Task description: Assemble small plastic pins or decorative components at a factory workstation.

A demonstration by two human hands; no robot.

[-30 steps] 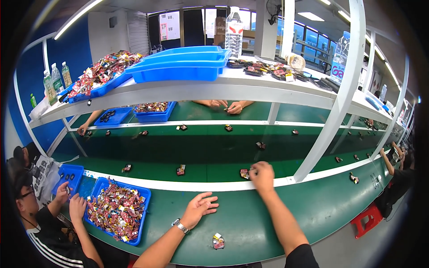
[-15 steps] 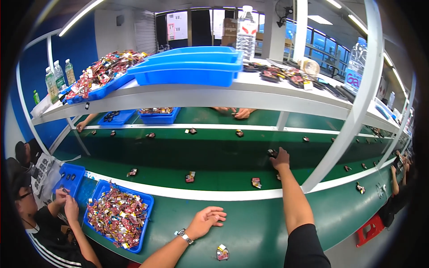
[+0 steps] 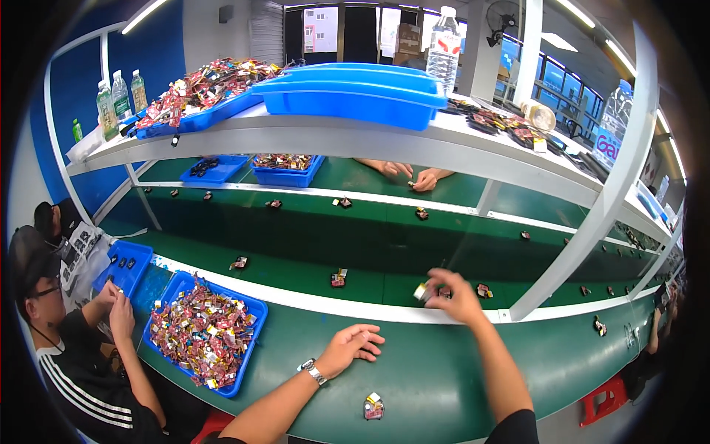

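My right hand (image 3: 455, 297), blurred by motion, is above the near rail of the conveyor. It pinches a small wired circuit board (image 3: 422, 291) with a white and yellow patch between thumb and fingers. My left hand (image 3: 349, 349), its wrist wearing a metal-band watch (image 3: 311, 371), hovers over or rests on the green worktop (image 3: 310, 325); its fingers are loosely bent and apart, holding nothing. In front of me on the worktop lies a similar small board (image 3: 373, 406), reddish with a white and yellow patch. Another board (image 3: 484, 291) is on the belt just right of my right hand.
A blue tray (image 3: 260, 318) heaped with boards stands at left, beside a seated co-worker (image 3: 81, 362) handling a small part. Spaced boards lie along the green belt (image 3: 296, 255). Overhead, a white shelf (image 3: 340, 140) carries blue trays (image 3: 355, 103) and bottles; its post (image 3: 584, 200) rises at right.
My right hand has come back from the far side of the belt toward the near rail, with a board in its fingers. My left hand has stayed nearly still. The view has shifted slightly.
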